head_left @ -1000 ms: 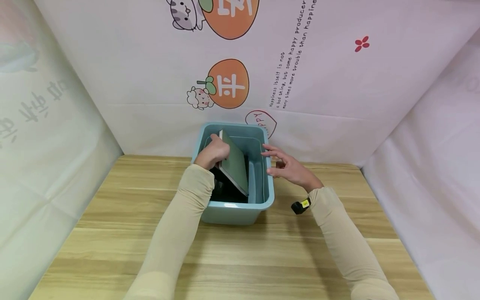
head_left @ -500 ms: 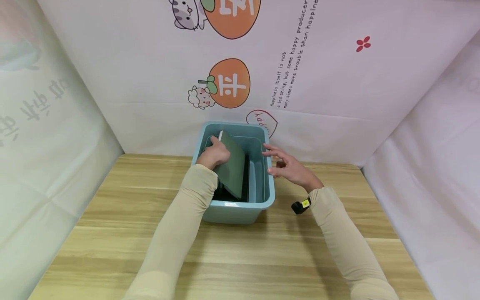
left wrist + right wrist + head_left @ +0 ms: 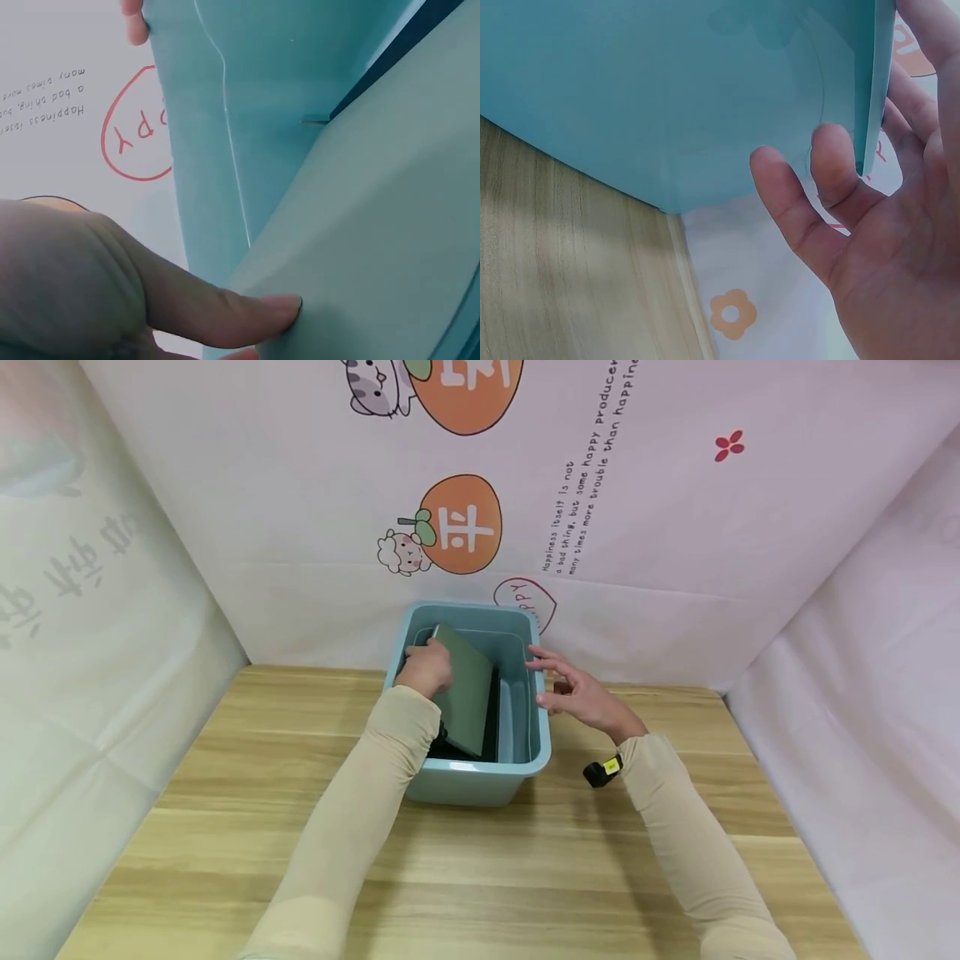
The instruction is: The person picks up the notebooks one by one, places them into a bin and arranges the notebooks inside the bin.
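A green hardcover book (image 3: 467, 697) stands slanted inside the blue plastic bin (image 3: 480, 792). My left hand (image 3: 425, 668) reaches over the bin's left side and grips the book near its upper left edge. In the left wrist view, the thumb (image 3: 259, 319) lies on the book's cover, and the fingers are mostly hidden. At the bin's right rim is my right hand (image 3: 585, 697), its fingers loosely bent and spread. The right wrist view shows the hand (image 3: 900, 262) with some fingers at the rim and two beside the outer wall.
Something black (image 3: 491, 727) lies under and beside the book, mostly covered. A wooden table (image 3: 525, 885) carries the bin. Behind it hangs a white printed cloth (image 3: 637, 527), close to the bin's far side. A small black wrist camera (image 3: 600, 772) hangs at the right sleeve.
The book's near end has shifted left and its cover now faces up more. My left hand has moved slightly lower along with it. My right hand stays at the rim.
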{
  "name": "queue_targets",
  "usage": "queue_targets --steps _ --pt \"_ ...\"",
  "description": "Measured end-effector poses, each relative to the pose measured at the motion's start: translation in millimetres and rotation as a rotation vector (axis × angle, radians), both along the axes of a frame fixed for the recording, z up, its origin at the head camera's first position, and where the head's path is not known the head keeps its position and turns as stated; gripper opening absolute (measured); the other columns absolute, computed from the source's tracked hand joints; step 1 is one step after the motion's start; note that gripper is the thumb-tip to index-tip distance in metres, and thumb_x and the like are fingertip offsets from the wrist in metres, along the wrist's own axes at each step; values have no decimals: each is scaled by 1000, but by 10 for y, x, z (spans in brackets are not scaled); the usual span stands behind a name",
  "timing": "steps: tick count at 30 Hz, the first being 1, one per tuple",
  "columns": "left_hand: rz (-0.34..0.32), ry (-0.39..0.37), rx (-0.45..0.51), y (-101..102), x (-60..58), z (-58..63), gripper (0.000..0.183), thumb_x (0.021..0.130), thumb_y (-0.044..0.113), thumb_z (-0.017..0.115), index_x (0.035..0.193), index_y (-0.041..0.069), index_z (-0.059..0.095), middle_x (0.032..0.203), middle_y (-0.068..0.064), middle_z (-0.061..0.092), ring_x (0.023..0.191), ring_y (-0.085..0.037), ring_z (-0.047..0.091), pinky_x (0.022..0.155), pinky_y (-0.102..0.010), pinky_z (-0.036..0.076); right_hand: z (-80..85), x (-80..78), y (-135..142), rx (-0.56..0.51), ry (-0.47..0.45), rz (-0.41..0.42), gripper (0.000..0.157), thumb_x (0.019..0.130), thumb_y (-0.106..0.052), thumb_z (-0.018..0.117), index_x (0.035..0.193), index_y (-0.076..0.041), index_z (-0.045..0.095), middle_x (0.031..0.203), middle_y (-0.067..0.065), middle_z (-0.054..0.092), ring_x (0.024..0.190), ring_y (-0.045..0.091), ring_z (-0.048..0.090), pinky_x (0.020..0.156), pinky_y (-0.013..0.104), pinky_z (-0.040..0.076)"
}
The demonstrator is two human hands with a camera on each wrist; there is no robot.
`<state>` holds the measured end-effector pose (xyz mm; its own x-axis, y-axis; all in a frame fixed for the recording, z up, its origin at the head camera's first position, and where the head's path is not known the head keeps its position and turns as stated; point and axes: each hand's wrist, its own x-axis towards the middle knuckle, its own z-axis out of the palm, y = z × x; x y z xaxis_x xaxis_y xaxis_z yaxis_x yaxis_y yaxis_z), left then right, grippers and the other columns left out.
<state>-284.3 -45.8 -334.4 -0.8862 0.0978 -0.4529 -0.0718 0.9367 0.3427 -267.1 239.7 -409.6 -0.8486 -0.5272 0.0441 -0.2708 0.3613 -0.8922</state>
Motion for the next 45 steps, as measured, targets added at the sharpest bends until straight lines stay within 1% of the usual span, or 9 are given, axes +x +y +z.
queue_targets --steps 3,6,9,15,22,26,33,38,45 --pt "25 41 1 4 28 -16 71 104 5 41 162 -4 0 160 -45 5 132 -46 53 71 -35 42 -7 2 -2 0 -2 14 55 100 -23 67 151 -26 47 169 -20 18 103 33 60 87 55 58" --pt "54 104 41 -1 63 -34 67 104 4 43 162 -2 12 158 -43 17 113 -41 60 72 -37 43 -20 7 -3 2 -3 22 56 100 -24 67 152 -24 46 170 -18 17 104 34 59 87 53 59" --pt "73 163 86 -12 90 -46 62 103 4 45 160 -1 21 155 -38 26 119 -45 54 82 -44 48 -24 11 -6 1 -6 23 57 99 -26 67 152 -25 46 170 -17 17 105 35 58 87 54 59" --pt "79 203 132 -31 97 -46 60 104 4 44 160 1 23 160 -35 23 137 -49 44 96 -49 47 -11 11 -12 -8 -14 15 56 99 -28 68 151 -29 47 168 -22 19 109 40 58 89 58 57" --pt "85 316 192 -40 88 -13 54 105 10 45 157 3 34 159 -30 31 135 -47 46 100 -53 49 -13 1 -26 -22 -16 6 56 99 -20 67 151 -26 47 169 -22 17 105 34 61 83 38 61" --pt "95 359 182 -51 85 90 54 104 16 48 156 7 37 156 -26 36 132 -46 49 103 -55 49 -3 -8 -29 -7 -24 3 58 100 -18 66 153 -26 46 170 -21 15 101 31 60 85 45 61" --pt "105 372 200 -162 143 331 55 103 16 44 157 8 37 152 -23 43 115 -40 54 94 -53 49 100 24 -41 4 -55 -1 59 99 -17 67 154 -21 45 171 -17 16 98 30 59 91 59 57" --pt "106 390 229 -247 181 451 57 104 19 42 160 9 32 155 -22 40 120 -39 52 97 -53 49 131 30 -30 17 -58 -12 60 99 -19 68 154 -22 45 171 -18 16 95 30 60 92 62 55" --pt "112 412 195 -337 211 589 59 107 28 45 161 13 29 158 -21 38 128 -40 52 103 -54 49 106 -4 19 104 21 -15 60 99 -24 69 154 -20 46 169 -23 18 88 31 59 79 39 57"
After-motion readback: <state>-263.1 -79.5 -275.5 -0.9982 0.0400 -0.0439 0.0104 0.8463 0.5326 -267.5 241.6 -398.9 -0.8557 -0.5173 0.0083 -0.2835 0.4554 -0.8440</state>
